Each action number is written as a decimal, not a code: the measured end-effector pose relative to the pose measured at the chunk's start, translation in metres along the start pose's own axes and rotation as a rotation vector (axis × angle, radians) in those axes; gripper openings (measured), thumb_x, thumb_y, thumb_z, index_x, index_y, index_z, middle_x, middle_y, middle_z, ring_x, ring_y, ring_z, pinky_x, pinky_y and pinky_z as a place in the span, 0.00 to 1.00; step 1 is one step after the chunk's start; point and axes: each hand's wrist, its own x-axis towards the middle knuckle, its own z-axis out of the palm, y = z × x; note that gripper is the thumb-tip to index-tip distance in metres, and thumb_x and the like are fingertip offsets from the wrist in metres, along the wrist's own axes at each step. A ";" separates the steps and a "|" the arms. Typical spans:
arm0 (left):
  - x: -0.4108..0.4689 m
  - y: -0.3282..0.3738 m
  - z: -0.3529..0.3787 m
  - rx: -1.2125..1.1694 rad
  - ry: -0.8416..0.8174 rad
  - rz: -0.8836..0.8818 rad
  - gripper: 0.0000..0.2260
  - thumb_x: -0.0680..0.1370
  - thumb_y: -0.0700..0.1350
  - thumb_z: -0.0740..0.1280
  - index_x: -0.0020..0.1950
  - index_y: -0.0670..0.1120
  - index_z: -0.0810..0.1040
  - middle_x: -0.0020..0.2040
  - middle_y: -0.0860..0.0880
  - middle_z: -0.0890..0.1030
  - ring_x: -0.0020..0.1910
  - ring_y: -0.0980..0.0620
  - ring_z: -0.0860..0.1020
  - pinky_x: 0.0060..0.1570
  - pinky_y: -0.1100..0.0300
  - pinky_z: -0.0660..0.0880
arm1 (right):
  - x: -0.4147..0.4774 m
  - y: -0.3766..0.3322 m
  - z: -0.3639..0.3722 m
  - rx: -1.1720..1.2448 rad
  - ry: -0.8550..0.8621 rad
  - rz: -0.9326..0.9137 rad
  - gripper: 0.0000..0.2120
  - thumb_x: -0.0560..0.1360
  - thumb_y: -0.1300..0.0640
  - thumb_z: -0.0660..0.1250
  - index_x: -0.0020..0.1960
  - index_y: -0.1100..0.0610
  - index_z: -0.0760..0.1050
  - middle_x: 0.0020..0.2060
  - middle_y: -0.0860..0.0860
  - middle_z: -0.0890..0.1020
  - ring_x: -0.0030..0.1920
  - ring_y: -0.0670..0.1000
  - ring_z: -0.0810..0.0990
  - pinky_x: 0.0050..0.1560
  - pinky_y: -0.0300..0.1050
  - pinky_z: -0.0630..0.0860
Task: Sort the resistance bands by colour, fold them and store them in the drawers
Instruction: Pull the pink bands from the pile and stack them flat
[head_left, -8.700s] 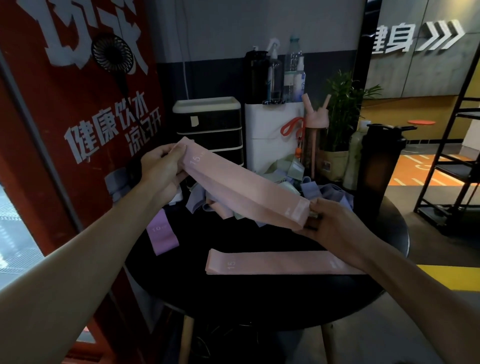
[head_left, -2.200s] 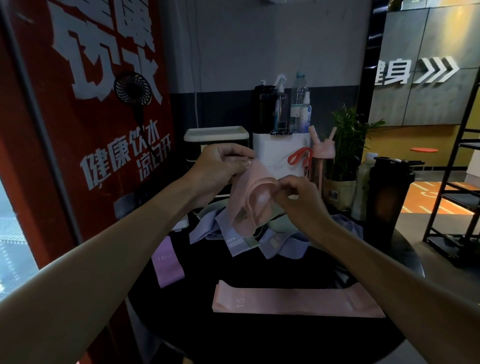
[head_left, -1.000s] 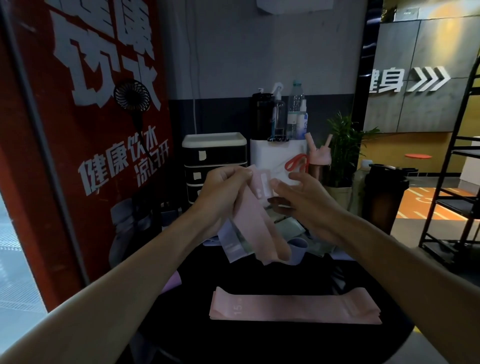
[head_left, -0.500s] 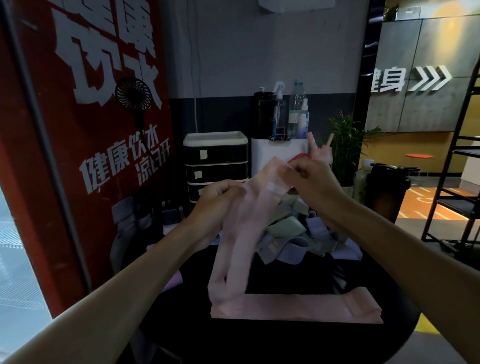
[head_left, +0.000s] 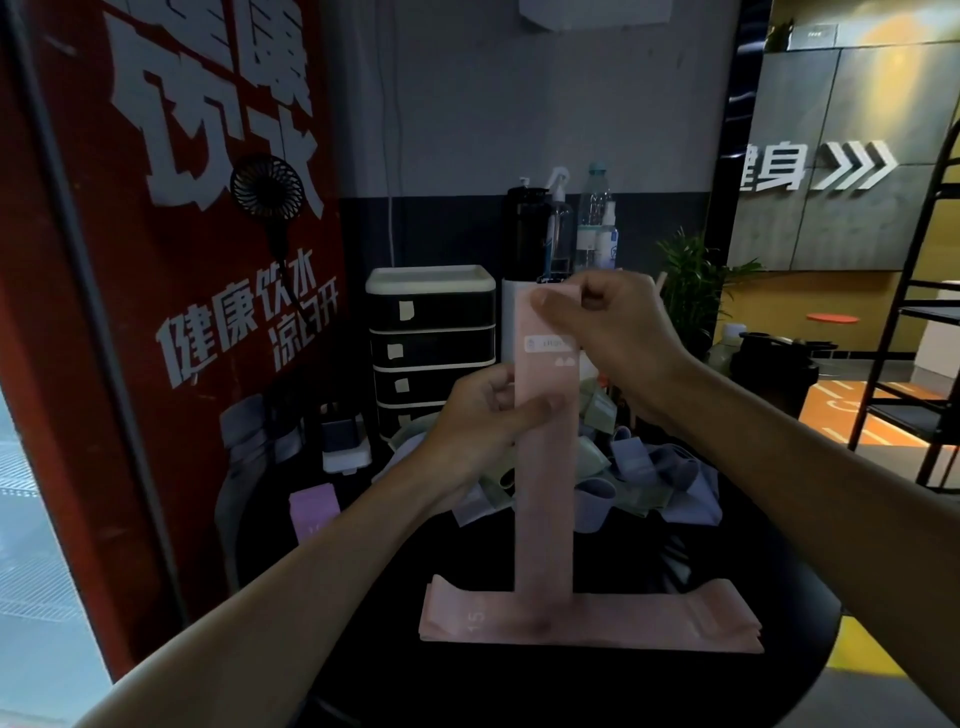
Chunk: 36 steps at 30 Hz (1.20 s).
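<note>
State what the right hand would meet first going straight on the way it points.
Likely the black drawer unit, near its top, though depth is unclear; the right hand, pinching the pink band, aims leftward toward it.

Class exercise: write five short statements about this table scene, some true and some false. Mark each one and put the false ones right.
1. The right hand and the left hand both hold the upright pink band. True.
2. The drawer unit has a drawer pulled out. False: every drawer that shows is shut.
3. A flat pink band lies on the table. True.
4. The flat pink band is printed 30. False: it reads 15.
5. The pile behind holds only pink bands. False: the pile shows green and lilac bands.
</note>
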 end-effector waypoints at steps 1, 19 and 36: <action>-0.002 -0.003 0.002 -0.016 -0.010 0.000 0.11 0.78 0.38 0.69 0.60 0.38 0.80 0.53 0.41 0.85 0.52 0.43 0.84 0.53 0.50 0.81 | 0.001 0.000 -0.001 0.010 0.007 0.007 0.07 0.76 0.57 0.70 0.45 0.63 0.79 0.38 0.54 0.84 0.37 0.45 0.82 0.38 0.37 0.78; -0.019 -0.027 -0.033 0.028 -0.298 -0.264 0.09 0.80 0.38 0.67 0.58 0.40 0.80 0.46 0.39 0.84 0.41 0.44 0.82 0.37 0.55 0.81 | -0.014 0.056 -0.048 0.015 0.164 0.208 0.09 0.74 0.67 0.70 0.42 0.54 0.75 0.43 0.55 0.82 0.45 0.51 0.81 0.45 0.43 0.80; -0.051 -0.056 -0.088 0.122 -0.169 -0.386 0.03 0.75 0.35 0.72 0.46 0.41 0.80 0.37 0.43 0.81 0.33 0.51 0.79 0.33 0.61 0.76 | -0.095 0.117 -0.099 -0.149 0.089 0.277 0.13 0.76 0.70 0.65 0.40 0.54 0.79 0.41 0.50 0.82 0.40 0.46 0.80 0.41 0.43 0.76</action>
